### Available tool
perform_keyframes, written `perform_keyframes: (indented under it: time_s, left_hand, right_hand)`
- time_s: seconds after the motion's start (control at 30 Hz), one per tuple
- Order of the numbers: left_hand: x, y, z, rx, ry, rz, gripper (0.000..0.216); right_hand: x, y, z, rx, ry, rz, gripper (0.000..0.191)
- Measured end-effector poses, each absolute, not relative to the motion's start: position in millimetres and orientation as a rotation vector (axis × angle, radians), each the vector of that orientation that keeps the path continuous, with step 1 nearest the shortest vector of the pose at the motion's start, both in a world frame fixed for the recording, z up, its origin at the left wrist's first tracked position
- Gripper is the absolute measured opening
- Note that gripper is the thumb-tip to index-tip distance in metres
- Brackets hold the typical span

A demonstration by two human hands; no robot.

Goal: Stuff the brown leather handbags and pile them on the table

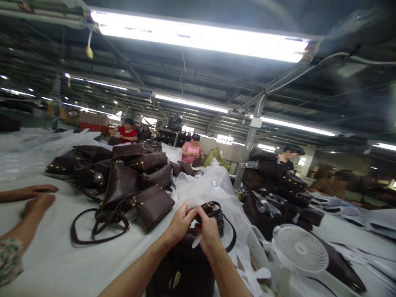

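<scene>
A dark brown handbag [182, 268] stands upright in front of me on the white table [62, 255]. Both my hands are raised over its top. My left hand [180, 224] pinches a thin piece of clear or white wrapping at the bag's handle [216, 208]. My right hand [208, 231] is closed around the same handle and strap, fingers curled. The bag's dark strap loops out to the right of my hands.
A pile of brown handbags [123, 177] lies at centre left, with white plastic bags [204, 185] behind my hands. A small white fan [300, 247] sits at right. A co-worker's hands [37, 198] rest on the table at left. Other people work further back.
</scene>
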State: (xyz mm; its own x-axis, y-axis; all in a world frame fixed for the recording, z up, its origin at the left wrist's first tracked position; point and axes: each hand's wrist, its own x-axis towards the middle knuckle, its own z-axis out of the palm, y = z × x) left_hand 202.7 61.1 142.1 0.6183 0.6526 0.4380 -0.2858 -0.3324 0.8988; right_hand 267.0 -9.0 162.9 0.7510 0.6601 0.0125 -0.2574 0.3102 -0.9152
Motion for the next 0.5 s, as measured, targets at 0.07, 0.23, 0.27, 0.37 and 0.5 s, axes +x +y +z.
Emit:
perform_keyframes:
  time_s: [0.07,0.23,0.27,0.37,0.5]
  left_hand:
    - [205.1,64.1,143.2,1.652,0.307,0.969,0.041]
    - [196.3,65.1,156.8,1.686,0.403,0.944,0.041]
    - [195.2,64.1,158.9,1.706,0.401,0.930,0.040]
    - [195.4,60.1,161.7,1.777,0.370,0.921,0.033]
    - [196.7,58.1,161.5,1.792,0.329,0.870,0.024]
  right_hand:
    - [266.4,-14.2,160.9,-1.090,-0.485,0.632,0.043]
    - [267.7,-40.6,151.6,-1.254,-0.745,0.588,0.047]
    - [268.8,-46.3,152.4,-1.292,-0.806,0.549,0.044]
    - [273.9,-60.0,161.9,-1.302,-0.953,0.527,0.036]
    - [284.2,-71.8,179.0,-1.116,-1.085,0.789,0.047]
